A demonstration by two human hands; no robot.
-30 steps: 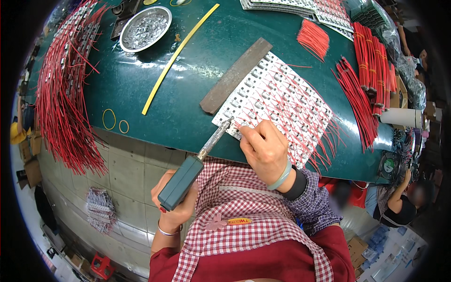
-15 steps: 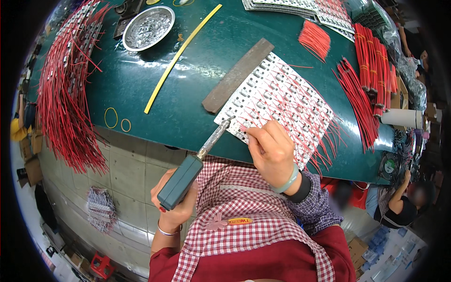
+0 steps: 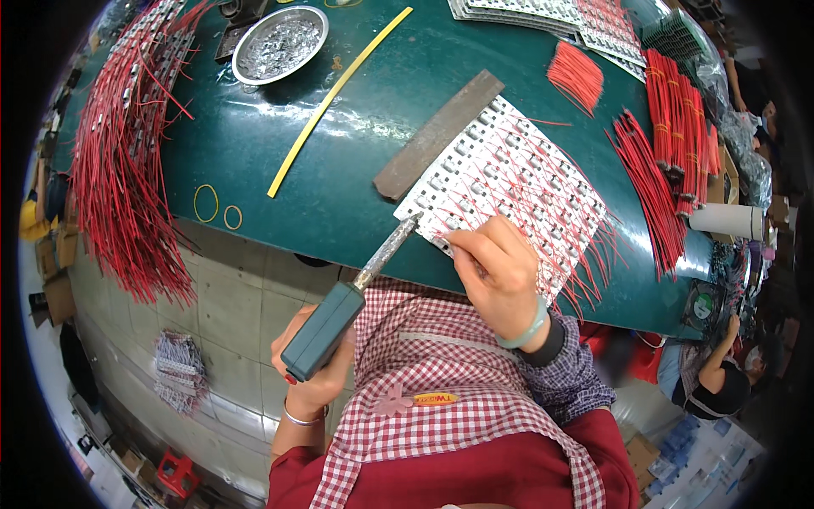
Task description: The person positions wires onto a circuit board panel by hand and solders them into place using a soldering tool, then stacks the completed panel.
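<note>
My left hand (image 3: 315, 369) is wrapped around the dark green handle of a soldering iron (image 3: 326, 327). Its metal tip rests at or just over the near left corner of a white circuit board panel (image 3: 435, 198), which carries rows of small components and many thin red wires. Over the same edge of the panel, right of the tip, my right hand (image 3: 500, 271) is closed in a pinch. A bit of red wire (image 3: 439, 235) shows at its fingertips; the rest is hidden. A flat brown bar (image 3: 438, 136) lies along the panel's far left side.
Wired panels (image 3: 127, 161) with hanging red wires cover the table's left end. A metal bowl (image 3: 280, 44) of silvery scraps and a yellow strip (image 3: 339, 102) lie beyond. Red wire bundles (image 3: 649, 195) are at right, stacked panels (image 3: 543, 13) at the back. Another person (image 3: 721, 377) sits at far right.
The whole view has shifted slightly. Against the panel, the iron's tip has moved a little toward the near edge. My right hand stays pinched and has shifted only slightly.
</note>
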